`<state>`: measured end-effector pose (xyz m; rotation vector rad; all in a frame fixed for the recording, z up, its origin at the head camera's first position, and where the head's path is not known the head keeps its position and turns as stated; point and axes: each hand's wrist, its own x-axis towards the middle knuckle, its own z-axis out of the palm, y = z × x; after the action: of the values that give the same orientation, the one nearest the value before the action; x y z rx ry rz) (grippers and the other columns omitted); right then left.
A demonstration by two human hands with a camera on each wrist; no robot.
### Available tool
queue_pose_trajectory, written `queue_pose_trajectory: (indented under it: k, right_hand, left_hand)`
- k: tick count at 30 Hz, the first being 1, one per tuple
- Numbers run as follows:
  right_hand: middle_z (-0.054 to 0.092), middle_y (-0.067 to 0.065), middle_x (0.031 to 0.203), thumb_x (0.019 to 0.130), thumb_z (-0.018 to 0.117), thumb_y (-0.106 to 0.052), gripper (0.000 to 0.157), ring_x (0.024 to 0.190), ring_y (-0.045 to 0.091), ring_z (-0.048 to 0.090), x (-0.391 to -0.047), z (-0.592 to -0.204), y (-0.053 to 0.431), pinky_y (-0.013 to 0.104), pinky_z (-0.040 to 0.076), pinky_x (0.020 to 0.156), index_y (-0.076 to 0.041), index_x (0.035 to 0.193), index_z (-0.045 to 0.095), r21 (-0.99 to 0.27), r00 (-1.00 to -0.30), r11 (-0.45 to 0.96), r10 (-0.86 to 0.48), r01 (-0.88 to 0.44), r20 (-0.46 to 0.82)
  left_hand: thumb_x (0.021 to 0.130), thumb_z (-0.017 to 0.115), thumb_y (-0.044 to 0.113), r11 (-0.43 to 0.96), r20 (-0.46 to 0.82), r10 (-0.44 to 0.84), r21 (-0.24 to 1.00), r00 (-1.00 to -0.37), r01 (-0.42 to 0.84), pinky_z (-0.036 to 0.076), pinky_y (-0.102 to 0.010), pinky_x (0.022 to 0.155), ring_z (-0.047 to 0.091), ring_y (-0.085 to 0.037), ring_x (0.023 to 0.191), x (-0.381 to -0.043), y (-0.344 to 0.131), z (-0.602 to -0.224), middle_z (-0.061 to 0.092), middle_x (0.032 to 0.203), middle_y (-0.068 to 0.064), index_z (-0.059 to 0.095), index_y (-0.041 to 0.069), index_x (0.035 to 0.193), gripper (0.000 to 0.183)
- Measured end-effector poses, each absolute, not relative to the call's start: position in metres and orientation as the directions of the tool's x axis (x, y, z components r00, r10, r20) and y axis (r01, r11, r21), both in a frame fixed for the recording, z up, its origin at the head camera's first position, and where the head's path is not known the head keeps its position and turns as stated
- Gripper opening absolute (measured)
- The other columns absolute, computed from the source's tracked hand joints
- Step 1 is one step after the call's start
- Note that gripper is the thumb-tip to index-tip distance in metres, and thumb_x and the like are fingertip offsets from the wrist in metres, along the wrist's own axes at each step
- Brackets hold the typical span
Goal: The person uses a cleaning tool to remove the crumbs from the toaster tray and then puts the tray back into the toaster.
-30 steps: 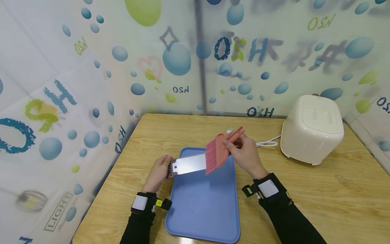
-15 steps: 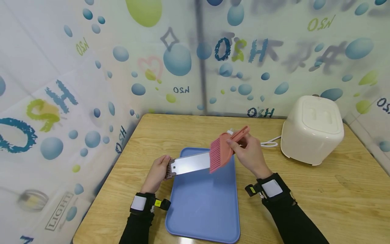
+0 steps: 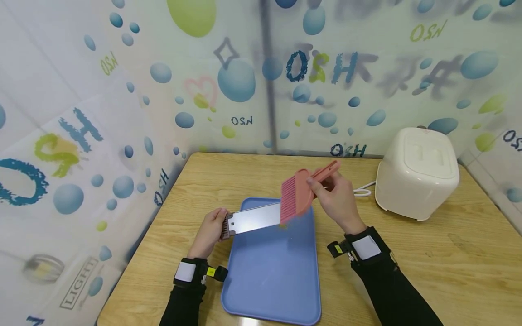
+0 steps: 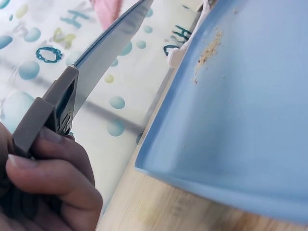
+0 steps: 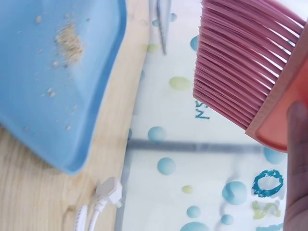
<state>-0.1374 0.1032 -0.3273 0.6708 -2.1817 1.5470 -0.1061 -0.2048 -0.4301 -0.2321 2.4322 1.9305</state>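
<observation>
Over the blue tray [image 3: 273,280], my left hand [image 3: 208,233] grips the grey-brown end of a flat metal crumb tray [image 3: 257,219]. Curled fingers around that end show in the left wrist view. My right hand [image 3: 337,202] pinches the handle base of a pink brush [image 3: 302,192]. The brush's bristles [image 5: 243,60] hang at the crumb tray's right end, overlapping it in the head view; I cannot tell whether they touch. Below them, a small heap of brown crumbs [image 4: 210,47] lies in the blue tray, with loose bits scattered around it.
A white toaster [image 3: 418,176] stands at the back right of the wooden table [image 3: 408,267]. Its white cord [image 3: 363,192] runs left behind the right hand, and a white plug [image 5: 109,191] lies near the blue tray's corner. A printed curtain hangs behind.
The right hand and brush have shifted right and slightly up toward the crumb tray's end. Crumbs now show on the blue tray under the bristles. The left hand has barely moved.
</observation>
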Motion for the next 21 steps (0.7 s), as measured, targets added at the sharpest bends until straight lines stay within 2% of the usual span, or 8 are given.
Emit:
queue_pose_trajectory:
  k: [9, 21]
  right_hand:
    - [0.064, 0.013, 0.086, 0.086, 0.061, -0.006, 0.022, 0.071, 0.018, 0.061, -0.135, -0.315, 0.076, 0.03, 0.052, 0.06, 0.007, 0.103, 0.055, -0.789, -0.8, 0.161, -0.23, -0.593, 0.554]
    - [0.064, 0.012, 0.085, 0.085, 0.062, -0.006, 0.02, 0.072, 0.016, 0.061, -0.124, -0.323, 0.034, 0.032, 0.051, 0.062, 0.006, 0.1, 0.056, -0.805, -0.791, 0.145, -0.351, -0.575, 0.502]
  left_hand:
    - [0.1, 0.036, 0.032, 0.217, -0.096, -0.082, 0.97, -0.992, -0.112, 0.031, -0.026, 0.04, 0.042, -0.019, 0.05, -0.108, -0.202, -0.434, 0.048, 0.068, -0.01, 0.058, 0.007, 0.093, 0.035]
    - [0.1, 0.035, 0.035, 0.23, -0.096, -0.051, 0.967, -0.994, -0.105, 0.035, -0.027, 0.043, 0.046, -0.02, 0.056, -0.109, -0.196, -0.433, 0.05, 0.074, -0.011, 0.057, 0.005, 0.094, 0.038]
